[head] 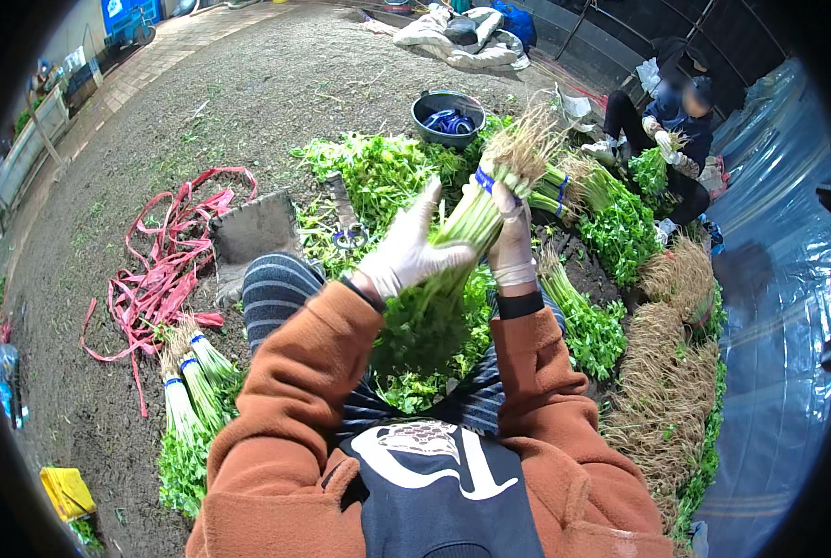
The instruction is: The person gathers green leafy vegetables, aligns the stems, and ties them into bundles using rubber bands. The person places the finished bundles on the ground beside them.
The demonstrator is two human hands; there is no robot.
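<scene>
A thick bunch of celery-like leafy greens [472, 217] leans up between my hands, its pale stems topped by tan roots [527, 143] and its leaves hanging toward my lap. Blue tape [485, 179] wraps the stems just below the roots. My right hand [513, 237], in a whitish glove, grips the bunch from the right side near the tape. On the left, my gloved left hand [415, 244] has its fingers spread apart, with the thumb across the front of the stems. Loose leaves [415, 394] lie between my legs.
Taped bunches [195, 383] lie at left, below tangled pink strips [161, 272]. Ahead are a trimmings pile [380, 174], a tape roll [350, 237] and a dark bucket [449, 115] holding blue rolls. Rooted bunches [666, 376] line the right, where another person [680, 132] sits holding greens.
</scene>
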